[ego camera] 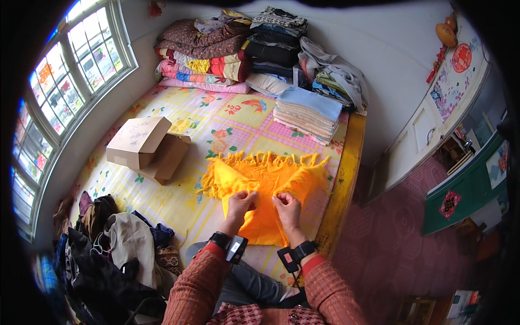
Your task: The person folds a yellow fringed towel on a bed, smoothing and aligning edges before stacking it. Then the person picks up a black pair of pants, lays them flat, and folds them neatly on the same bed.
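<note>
A yellow-orange fringed shawl lies spread before me on the bed, its tasselled edge on the far side. Both of its side corners are turned inward. My left hand pinches the left folded edge between thumb and fingers. Just to the right, my right hand pinches the right folded edge in the same way. A narrow gap parts the two hands, with flat cloth between them. Each wrist wears a black strap with a small box.
Two stacked cardboard boxes sit to the left on the floral bed sheet. A pile of clothes lies at near left. Folded towels, quilts and garments line the far side. The bed's wooden edge runs along the right.
</note>
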Tool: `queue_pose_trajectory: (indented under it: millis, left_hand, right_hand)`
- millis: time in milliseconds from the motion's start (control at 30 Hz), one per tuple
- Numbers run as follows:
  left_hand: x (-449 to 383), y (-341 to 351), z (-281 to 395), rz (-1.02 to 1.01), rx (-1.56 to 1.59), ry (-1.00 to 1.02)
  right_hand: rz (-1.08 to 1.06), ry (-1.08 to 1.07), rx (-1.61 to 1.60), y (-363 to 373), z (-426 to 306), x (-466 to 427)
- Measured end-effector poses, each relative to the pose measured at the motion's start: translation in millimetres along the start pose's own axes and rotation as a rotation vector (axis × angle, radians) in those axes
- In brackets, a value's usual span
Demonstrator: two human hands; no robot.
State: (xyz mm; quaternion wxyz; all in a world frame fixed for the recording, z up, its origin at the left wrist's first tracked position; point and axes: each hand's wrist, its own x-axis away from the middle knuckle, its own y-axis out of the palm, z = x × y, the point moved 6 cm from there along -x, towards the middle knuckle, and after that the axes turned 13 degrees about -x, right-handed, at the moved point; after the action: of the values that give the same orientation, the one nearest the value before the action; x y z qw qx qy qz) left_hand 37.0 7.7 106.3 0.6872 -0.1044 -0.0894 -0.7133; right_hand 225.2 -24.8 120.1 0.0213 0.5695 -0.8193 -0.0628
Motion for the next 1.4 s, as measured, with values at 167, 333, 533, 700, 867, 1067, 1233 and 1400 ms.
queue_pose_trajectory:
  millis: [167, 333, 533, 700, 867, 1067, 1233, 1400]
  left_hand:
    - [-2, 26, -10, -0.015, -0.099, -0.045]
    - [-5, 35, -17, -0.075, -0.163, -0.016]
    - [-6, 38, -8, -0.077, -0.283, 0.021]
    - [0, 39, 3, -0.049, -0.420, 0.030]
    - [5, 41, 3, -0.057, -0.343, -0.029]
    - [5, 44, 0, -0.089, -0.354, -0.022]
    - [3, 47, -1, -0.148, -0.440, -0.010]
    - [19, 44, 13, 0.015, -0.212, 0.214]
  right_hand:
    - [-0.003, -0.046, 0.072, 4, -5, 9]
    - [-0.054, -0.199, 0.160, 4, -16, 15]
    - [-0.081, -0.268, 0.268, 8, -19, 20]
    - [-0.075, -0.309, 0.369, 9, -18, 20]
    - [-0.019, -0.247, 0.299, 6, -13, 18]
    - [-0.053, -0.263, 0.352, 5, -14, 17]
    - [-0.065, -0.302, 0.489, 5, -14, 14]
    - [-0.058, -0.222, 0.481, 0, -13, -4]
